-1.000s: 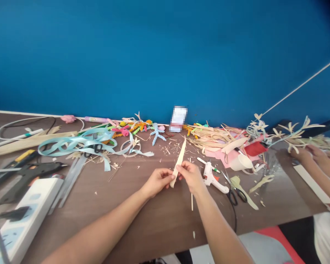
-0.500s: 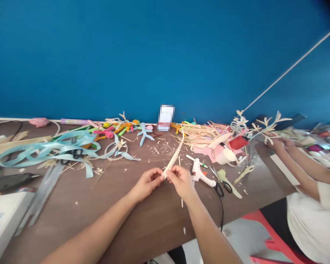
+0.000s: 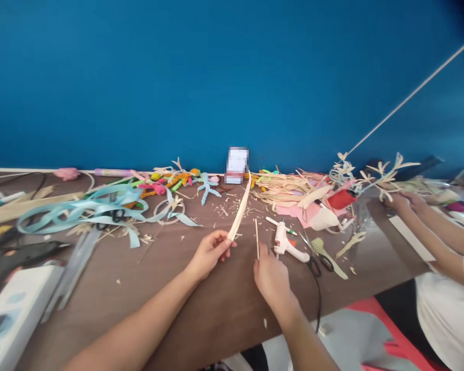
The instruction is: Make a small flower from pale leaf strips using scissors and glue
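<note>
My left hand (image 3: 212, 252) pinches the lower end of a long cream leaf-like strip (image 3: 241, 211), which stands up and tapers toward the wall. On its right, my right hand (image 3: 271, 273) is lowered to the brown table (image 3: 216, 314), fingers curled round the lower part of a thin pale stick (image 3: 257, 234). The hand hides the stick's lower end. Just right of this hand lie a white glue gun (image 3: 288, 245) and black-handled scissors (image 3: 320, 264).
Light-blue ribbon (image 3: 77, 206) and clear strips (image 3: 75, 270) lie left, near a white power strip (image 3: 27, 304) and a dark glue gun (image 3: 27, 257). Cream strips (image 3: 290, 188) are heaped at the back right. A co-worker's arms (image 3: 429, 221) rest at the far right.
My right hand has let go of the cream strip and moved down and right to the thin stick. My left hand still holds the strip, now more upright. The view has shifted slightly.
</note>
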`<move>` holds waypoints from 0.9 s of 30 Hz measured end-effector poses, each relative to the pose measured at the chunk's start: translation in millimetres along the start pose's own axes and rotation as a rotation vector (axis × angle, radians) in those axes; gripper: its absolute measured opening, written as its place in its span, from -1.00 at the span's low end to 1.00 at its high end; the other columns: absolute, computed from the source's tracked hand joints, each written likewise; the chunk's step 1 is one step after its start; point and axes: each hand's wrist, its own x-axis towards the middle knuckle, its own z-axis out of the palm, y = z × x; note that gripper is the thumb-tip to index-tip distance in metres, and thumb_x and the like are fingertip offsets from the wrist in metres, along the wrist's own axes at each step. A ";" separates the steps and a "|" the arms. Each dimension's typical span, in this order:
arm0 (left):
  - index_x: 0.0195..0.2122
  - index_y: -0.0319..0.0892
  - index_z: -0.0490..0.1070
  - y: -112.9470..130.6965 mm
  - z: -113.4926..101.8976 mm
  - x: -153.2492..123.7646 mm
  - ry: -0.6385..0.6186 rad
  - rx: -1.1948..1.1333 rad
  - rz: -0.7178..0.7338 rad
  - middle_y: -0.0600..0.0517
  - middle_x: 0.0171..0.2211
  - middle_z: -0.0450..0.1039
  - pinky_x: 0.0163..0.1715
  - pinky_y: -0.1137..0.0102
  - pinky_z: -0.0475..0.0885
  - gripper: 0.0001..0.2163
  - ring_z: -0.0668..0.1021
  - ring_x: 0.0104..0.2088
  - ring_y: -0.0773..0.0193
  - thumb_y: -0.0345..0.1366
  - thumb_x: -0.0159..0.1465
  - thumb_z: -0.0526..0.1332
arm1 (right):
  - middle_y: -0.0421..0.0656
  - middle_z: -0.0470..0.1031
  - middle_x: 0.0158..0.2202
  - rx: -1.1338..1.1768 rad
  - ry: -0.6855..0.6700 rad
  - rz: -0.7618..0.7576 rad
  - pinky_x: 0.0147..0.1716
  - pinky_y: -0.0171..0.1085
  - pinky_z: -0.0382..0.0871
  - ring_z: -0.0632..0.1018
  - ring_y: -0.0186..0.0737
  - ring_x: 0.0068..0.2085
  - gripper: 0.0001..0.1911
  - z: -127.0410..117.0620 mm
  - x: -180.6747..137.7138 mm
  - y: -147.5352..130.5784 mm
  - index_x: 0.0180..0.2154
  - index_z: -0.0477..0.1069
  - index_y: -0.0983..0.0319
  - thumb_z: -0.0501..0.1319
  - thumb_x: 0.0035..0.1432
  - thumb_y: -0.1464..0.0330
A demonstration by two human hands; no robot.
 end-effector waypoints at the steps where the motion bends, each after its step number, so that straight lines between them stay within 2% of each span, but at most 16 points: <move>1: -0.40 -0.26 0.30 0.1 -0.3 0.1 0.003 -0.017 0.002 0.06 -0.53 0.39 -0.65 0.55 0.22 -0.79 0.32 -0.62 0.47 -0.19 0.08 0.18 | -0.03 0.43 -0.31 0.044 0.002 -0.013 -0.44 -0.28 0.26 0.49 -0.14 -0.36 -0.59 0.6 0.3 0.3 -0.02 0.19 0.28 0.02 0.02 0.48; 3: -0.41 -0.28 0.31 0.4 -1.1 0.3 -0.003 -0.040 -0.004 0.06 -0.54 0.38 -0.65 0.56 0.21 -0.79 0.31 -0.63 0.48 -0.20 0.07 0.19 | -0.11 0.43 -0.41 0.217 0.025 -0.043 -0.40 -0.28 0.27 0.49 -0.16 -0.38 -0.60 -1.2 1.5 1.5 -0.05 0.22 0.29 0.03 0.00 0.48; 5: -0.43 -0.29 0.33 0.2 -1.7 0.4 -0.027 -0.053 -0.012 0.05 -0.55 0.37 -0.65 0.56 0.20 -0.79 0.30 -0.64 0.49 -0.21 0.07 0.20 | -0.16 0.40 -0.44 0.501 0.028 -0.056 -0.43 -0.31 0.29 0.49 -0.22 -0.42 -0.66 -5.0 3.4 1.3 -0.10 0.25 0.27 0.02 0.03 0.43; 7: -0.43 -0.30 0.34 -1.0 -2.1 0.4 -0.067 -0.055 -0.019 0.04 -0.53 0.39 -0.65 0.56 0.20 -0.78 0.31 -0.63 0.49 -0.20 0.06 0.21 | -0.19 0.36 -0.44 0.793 -0.025 -0.058 -0.54 -0.36 0.28 0.46 -0.31 -0.52 -0.71 -8.3 5.6 -2.0 -0.13 0.25 0.25 -0.02 0.08 0.37; 9: -0.42 -0.30 0.36 -2.9 -2.5 0.4 -0.111 -0.036 -0.026 0.02 -0.51 0.40 -0.66 0.56 0.19 -0.77 0.32 -0.61 0.48 -0.20 0.04 0.22 | -0.25 0.31 -0.52 0.972 -0.104 -0.090 -0.65 -0.40 0.20 0.37 -0.38 -0.64 -0.75 -10.4 7.4 -8.5 -0.18 0.26 0.25 -0.03 0.11 0.31; 11: -0.43 -0.30 0.37 -5.0 -3.2 0.5 -0.142 0.003 -0.026 0.02 -0.52 0.40 -0.66 0.57 0.18 -0.77 0.32 -0.61 0.48 -0.19 0.03 0.22 | -0.30 0.23 -0.63 1.012 -0.125 -0.167 -0.67 -0.41 0.13 0.28 -0.40 -0.67 -0.78 -12.1 8.4 -16.0 -0.28 0.29 0.24 -0.02 0.12 0.27; 13: -0.46 -0.31 0.38 -6.4 -3.9 0.7 -0.147 0.041 -0.022 0.04 -0.54 0.39 -0.65 0.56 0.19 -0.76 0.31 -0.62 0.48 -0.19 0.03 0.22 | -0.30 0.21 -0.66 0.967 -0.086 -0.232 -0.63 -0.40 0.12 0.26 -0.40 -0.64 -0.77 -14.4 8.8 -22.2 -0.41 0.31 0.23 -0.01 0.13 0.24; 16: -0.47 -0.31 0.37 -6.8 -4.1 0.9 -0.137 0.068 -0.019 0.06 -0.56 0.37 -0.64 0.56 0.20 -0.76 0.31 -0.62 0.48 -0.18 0.03 0.22 | -0.26 0.25 -0.66 0.868 -0.028 -0.234 -0.60 -0.39 0.12 0.29 -0.38 -0.60 -0.70 -16.7 9.4 -27.0 -0.52 0.32 0.24 0.02 0.11 0.21; 18: -0.47 -0.31 0.37 -6.2 -3.9 0.4 -0.146 0.077 -0.005 0.06 -0.56 0.37 -0.62 0.55 0.21 -0.76 0.33 -0.61 0.47 -0.18 0.03 0.22 | -0.27 0.24 -0.70 0.875 -0.046 -0.207 -0.61 -0.39 0.10 0.27 -0.39 -0.62 -0.69 -15.5 10.9 -27.8 -0.54 0.34 0.25 0.04 0.09 0.19; 24: -0.46 -0.32 0.39 -3.8 -4.4 -3.9 -0.190 0.176 0.087 0.04 -0.55 0.39 -0.55 0.53 0.24 -0.76 0.33 -0.56 0.44 -0.18 0.08 0.19 | -0.38 0.04 -0.84 1.265 -0.333 0.032 -0.76 -0.43 -0.17 0.04 -0.53 -0.77 -0.64 -5.2 16.1 -26.1 -0.64 0.27 0.28 0.14 -0.02 0.15; 27: -0.46 -0.32 0.39 -2.6 -4.9 -5.4 -0.226 0.191 0.098 0.04 -0.55 0.38 -0.54 0.53 0.25 -0.75 0.33 -0.56 0.43 -0.17 0.09 0.18 | -0.41 0.03 -0.86 1.415 -0.509 0.112 -0.80 -0.45 -0.23 -0.02 -0.57 -0.81 -0.65 -5.2 15.6 -23.2 -0.64 0.28 0.29 0.19 -0.07 0.15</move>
